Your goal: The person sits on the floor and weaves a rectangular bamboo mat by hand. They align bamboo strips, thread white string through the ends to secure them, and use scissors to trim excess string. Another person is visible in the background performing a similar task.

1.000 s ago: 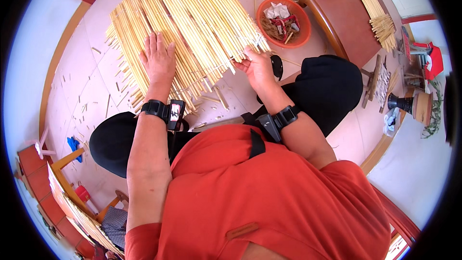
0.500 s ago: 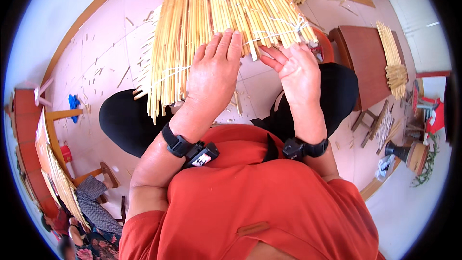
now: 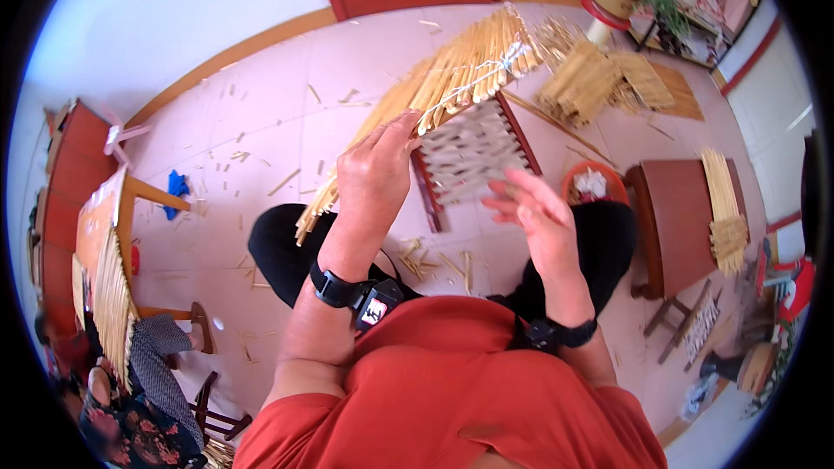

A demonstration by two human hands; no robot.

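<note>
A mat of yellow stalks (image 3: 452,69), bound with white string (image 3: 478,82), slants up and away before me, seen nearly edge-on. My left hand (image 3: 375,169) is closed on its near edge, thumb side hidden. To the right, apart from the mat, my right hand (image 3: 540,217) hangs in the air with fingers spread and slightly blurred; nothing is in it. Below the mat stands a low stool with a woven grey-white seat (image 3: 473,156) and dark red frame, partly covered by the mat.
Stalk bundles (image 3: 582,82) lie on the floor at far right. An orange-red basin (image 3: 569,182) with white stuff stands by my right knee, beside a brown wooden table (image 3: 669,208). Cut stalk bits litter the floor. At left, another person's leg (image 3: 165,352) shows near a stalk mat (image 3: 111,287).
The mat has tilted from facing me to nearly edge-on. My right hand has let go of its edge and moved away, while the left keeps hold. The view has shifted, showing the stool and door.
</note>
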